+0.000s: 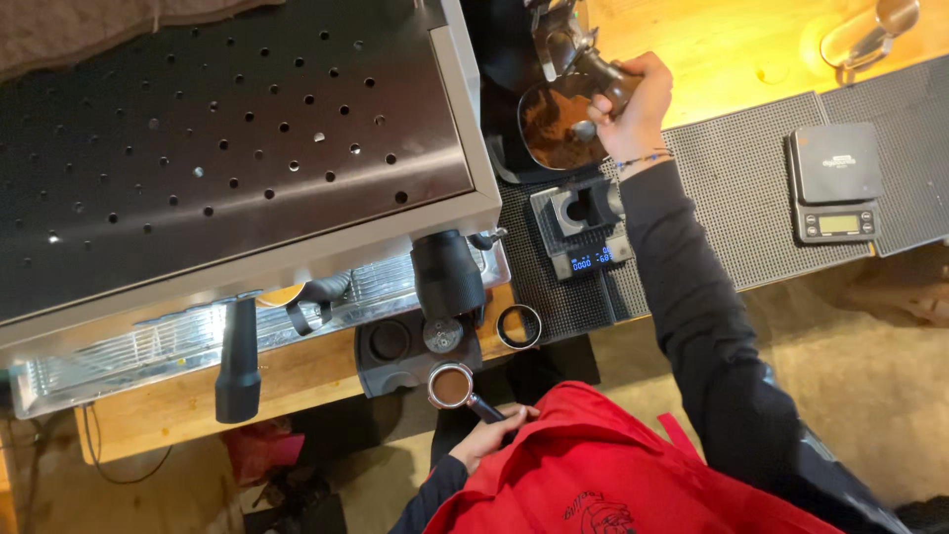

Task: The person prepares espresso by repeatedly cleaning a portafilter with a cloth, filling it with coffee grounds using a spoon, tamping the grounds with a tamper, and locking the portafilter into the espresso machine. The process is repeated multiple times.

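At table [297, 391] edge by espresso machine [227, 129], keep left hand [491, 435] fingers clamped on portafilter [453, 387] handle, basket level w/ grounds, right hand [633, 104] gripping 2nd portafilter [563, 124] steady under grinder [554, 40].

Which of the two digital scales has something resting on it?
The near scale beside the espresso machine carries a dark holder; the other scale, farther right, is bare.

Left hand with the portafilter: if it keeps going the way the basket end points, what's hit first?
Probably the dark tamping mat at the counter edge, just beyond the portafilter in the left hand. Heights are unclear from above, so it could pass over it.
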